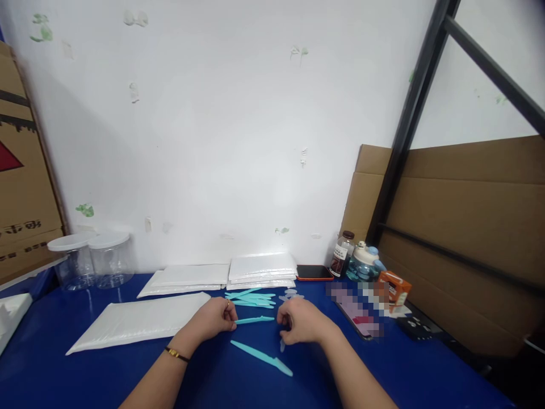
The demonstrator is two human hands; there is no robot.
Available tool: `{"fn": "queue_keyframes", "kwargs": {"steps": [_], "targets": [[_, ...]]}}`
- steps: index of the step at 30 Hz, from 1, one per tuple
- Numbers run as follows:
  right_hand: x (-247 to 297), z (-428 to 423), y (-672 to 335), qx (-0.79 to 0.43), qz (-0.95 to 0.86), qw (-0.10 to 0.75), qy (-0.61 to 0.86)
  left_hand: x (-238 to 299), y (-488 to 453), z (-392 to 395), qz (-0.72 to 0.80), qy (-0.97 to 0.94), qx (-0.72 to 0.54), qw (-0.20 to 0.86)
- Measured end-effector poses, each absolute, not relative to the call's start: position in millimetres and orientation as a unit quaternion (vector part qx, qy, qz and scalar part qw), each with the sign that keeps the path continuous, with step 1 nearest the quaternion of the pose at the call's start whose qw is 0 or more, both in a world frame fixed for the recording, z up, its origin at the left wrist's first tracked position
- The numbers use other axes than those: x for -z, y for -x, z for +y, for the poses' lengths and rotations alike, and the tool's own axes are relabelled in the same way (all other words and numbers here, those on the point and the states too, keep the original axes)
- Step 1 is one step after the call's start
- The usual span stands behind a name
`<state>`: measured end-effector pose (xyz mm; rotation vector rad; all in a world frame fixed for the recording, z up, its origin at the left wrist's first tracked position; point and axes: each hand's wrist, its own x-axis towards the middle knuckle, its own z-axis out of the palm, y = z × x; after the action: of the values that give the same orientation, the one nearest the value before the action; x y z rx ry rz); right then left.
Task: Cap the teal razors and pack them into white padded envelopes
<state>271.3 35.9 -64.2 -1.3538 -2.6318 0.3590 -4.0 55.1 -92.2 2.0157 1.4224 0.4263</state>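
Note:
My left hand (213, 320) is closed in a pinch on one end of a teal plastic knife (254, 320) that points right, just above the blue table (51, 375). My right hand (300, 321) is curled shut on a small clear piece (282, 345) that sticks out below its fingers; I cannot make out what it is. Another teal knife (261, 358) lies on the table between my forearms. A pile of several teal knives (251, 298) rests just beyond my hands, with a few clear pieces (292, 294) beside it.
White padded envelopes lie at left (136, 321) and in stacks by the wall (261, 270). Two clear lidded jars (91, 258) stand far left. A phone (314, 272), bottles (360, 261), an orange box (395, 288) and a second phone (361, 318) sit right, before cardboard and a black frame.

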Motion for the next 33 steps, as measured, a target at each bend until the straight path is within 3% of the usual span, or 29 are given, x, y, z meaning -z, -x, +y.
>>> {"fn": "queue_keyframes", "kwargs": {"steps": [9,19,33], "targets": [[65.8,37.9,-274.4,-0.19,-0.917,0.059,0.346,92.6,4.8,56.6,0.534,-0.761,-0.169,0.329],[80.8,52.2,-278.3,-0.199,-0.864,0.117,0.448,87.3,3.4,52.7,0.528,-0.762,-0.169,0.336],[84.8,55.2,-269.9,-0.199,-0.874,0.151,0.416,89.6,1.7,55.2,0.534,-0.77,-0.156,0.312]]}}
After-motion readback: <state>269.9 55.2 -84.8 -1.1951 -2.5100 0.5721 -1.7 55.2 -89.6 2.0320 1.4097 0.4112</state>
